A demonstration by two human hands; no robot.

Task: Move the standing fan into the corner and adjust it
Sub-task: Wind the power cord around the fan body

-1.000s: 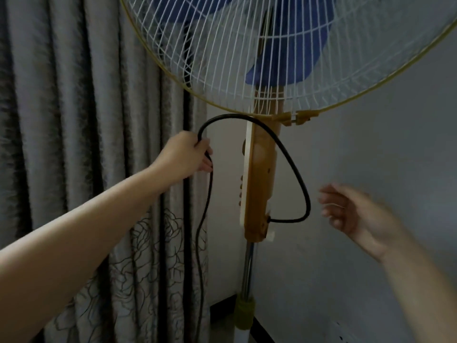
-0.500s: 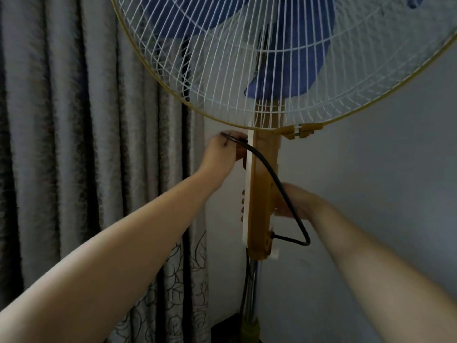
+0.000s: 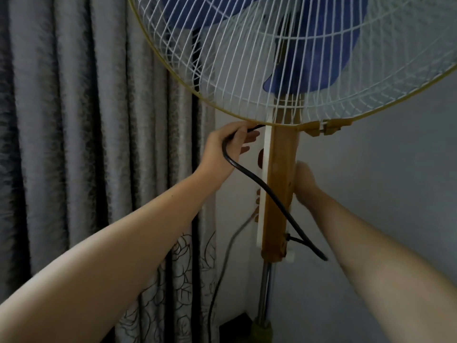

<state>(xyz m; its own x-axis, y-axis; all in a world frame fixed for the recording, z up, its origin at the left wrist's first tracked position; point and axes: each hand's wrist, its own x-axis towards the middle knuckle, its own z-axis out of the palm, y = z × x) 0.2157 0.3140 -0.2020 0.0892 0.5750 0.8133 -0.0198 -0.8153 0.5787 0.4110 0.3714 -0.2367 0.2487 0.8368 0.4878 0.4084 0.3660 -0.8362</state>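
Observation:
The standing fan stands in the room corner, its white wire guard (image 3: 247, 58) over blue blades filling the top of the view. Below the guard is an amber control column (image 3: 279, 194) on a metal pole (image 3: 265, 290). A black power cord (image 3: 249, 175) leaves the column's lower right side, loops and crosses the column up to my left hand (image 3: 225, 147), which is closed around it just under the guard's rim. My right hand (image 3: 305, 181) reaches behind the column's right side; its fingers are hidden there.
Grey pleated curtains (image 3: 86, 144) with a flower print near the bottom hang at the left. A plain pale wall (image 3: 383, 181) is behind and right of the fan. A thinner grey cable (image 3: 222, 268) hangs down the corner behind the column.
My left hand carried the cord from the left toward the column, up under the guard's rim. My right hand moved from open air at the right in behind the column.

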